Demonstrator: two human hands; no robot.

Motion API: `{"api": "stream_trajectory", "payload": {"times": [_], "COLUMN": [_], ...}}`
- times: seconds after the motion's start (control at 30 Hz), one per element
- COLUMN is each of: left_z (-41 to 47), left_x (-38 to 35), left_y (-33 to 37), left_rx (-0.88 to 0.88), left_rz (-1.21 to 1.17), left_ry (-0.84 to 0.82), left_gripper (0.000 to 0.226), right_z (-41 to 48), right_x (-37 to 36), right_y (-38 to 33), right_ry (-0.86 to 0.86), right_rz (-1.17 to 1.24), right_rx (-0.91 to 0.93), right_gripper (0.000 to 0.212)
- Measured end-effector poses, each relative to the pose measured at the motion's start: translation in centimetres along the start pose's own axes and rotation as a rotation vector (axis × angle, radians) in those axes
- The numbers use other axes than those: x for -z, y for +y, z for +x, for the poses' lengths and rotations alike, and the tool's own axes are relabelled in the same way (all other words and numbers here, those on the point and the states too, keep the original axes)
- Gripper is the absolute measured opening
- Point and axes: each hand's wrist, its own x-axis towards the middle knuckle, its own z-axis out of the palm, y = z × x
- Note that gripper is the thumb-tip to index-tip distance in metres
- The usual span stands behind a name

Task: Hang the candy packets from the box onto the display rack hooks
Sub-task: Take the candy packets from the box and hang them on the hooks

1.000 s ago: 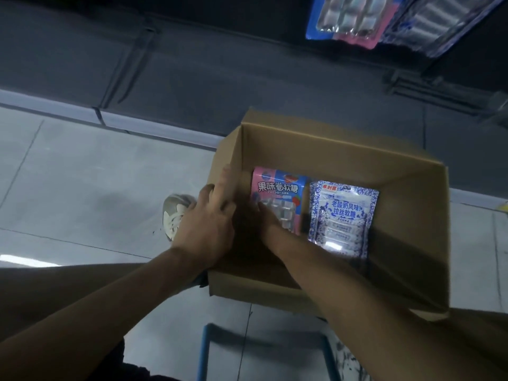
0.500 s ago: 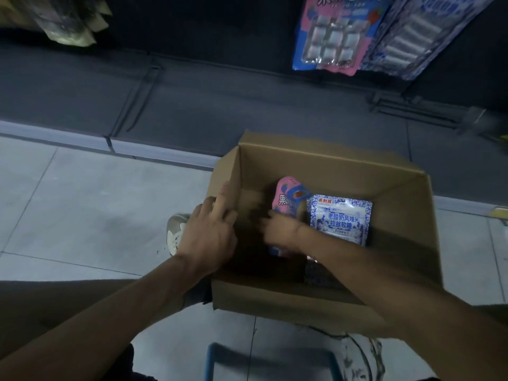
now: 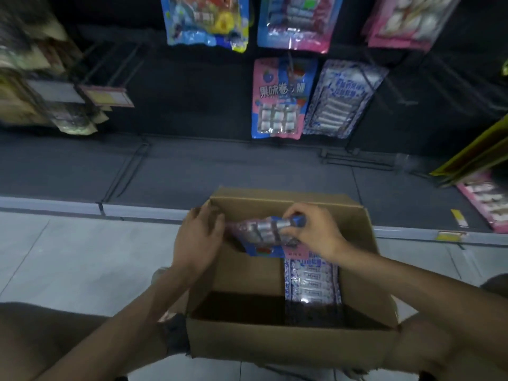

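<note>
Rack (image 3: 198, 100) is coming into view and the pink packet (image 3: 264, 232) is rising out of the box (image 3: 275, 342), left hand (image 3: 198, 243) and right hand (image 3: 313, 232) each gripping an end. Should be turning it upright, hole leading, toward the matching hung packet (image 3: 277, 100). Neighbouring hung pack (image 3: 343, 100) is crowding that spot; spare blue-white packet (image 3: 310, 281) is lying in the box.

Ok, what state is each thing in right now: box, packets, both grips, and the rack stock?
cardboard box, open at the top
pink-and-blue packet, held up over the box
blue-and-white packets, lying in the box, right side
right grip, pinching the pink-and-blue packet's right end
left grip, at that packet's left end; hold unclear
hung pink-and-blue packet, hanging on the rack
hung blue-and-white packet, hanging beside it
</note>
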Motion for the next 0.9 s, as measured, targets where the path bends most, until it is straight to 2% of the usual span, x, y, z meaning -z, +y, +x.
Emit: {"api": "stream_trajectory", "payload": {"times": [0.1, 0.2, 0.23, 0.3, 0.37, 0.53, 0.57, 0.67, 0.73, 0.83, 0.9], "left_z": [1.8, 3.8, 4.2, 4.2, 3.7, 2.8, 2.7, 3.2, 3.2, 2.8, 1.9], "left_x": [2.4, 4.3, 4.4, 4.1, 3.8, 2.7, 2.3, 1.4, 1.2, 0.1, -0.2], "left_y": [3.1, 5.2, 5.5, 6.4, 7.5, 9.4, 9.8, 9.6, 9.5, 9.0, 10.3], "left_rx": [0.187, 0.329, 0.381, 0.446, 0.431, 0.386, 0.378, 0.368, 0.402, 0.509, 0.439], "left_rz": [-0.547, -0.839, -0.884, -0.909, -0.902, -0.926, -0.917, -0.764, -0.878, -1.128, -1.183], "left_ry": [0.124, 0.182, 0.173, 0.156, 0.167, 0.107, 0.093, 0.155, 0.106, -0.177, -0.282], "left_gripper": [0.03, 0.043, 0.048, 0.053, 0.05, 0.042, 0.048, 0.089, 0.102, 0.085, 0.06], "right_z": [-0.2, -0.7, -0.8, -0.9, -0.8, -0.7, -0.8, -1.0, -0.9, -0.8, -0.8], "right_x": [4.3, 7.7, 8.4, 9.3, 9.6, 10.0, 10.2, 10.5, 10.5, 10.3, 10.2], "right_y": [-0.8, -2.1, -2.5, -2.9, -3.2, -3.1, -3.2, -3.1, -2.9, -2.7, -2.7], "right_ry": [0.078, 0.131, 0.13, 0.123, 0.124, 0.111, 0.115, 0.177, 0.245, 0.305, 0.314], "right_rz": [0.278, 0.607, 0.716, 0.867, 0.977, 1.059, 1.062, 1.094, 1.119, 1.133, 1.158], "right_rx": [-0.19, -0.285, -0.32, -0.361, -0.397, -0.407, -0.407, -0.41, -0.411, -0.418, -0.427], "right_gripper": [0.028, 0.028, 0.034, 0.044, 0.045, 0.043, 0.043, 0.04, 0.036, 0.038, 0.039]}}
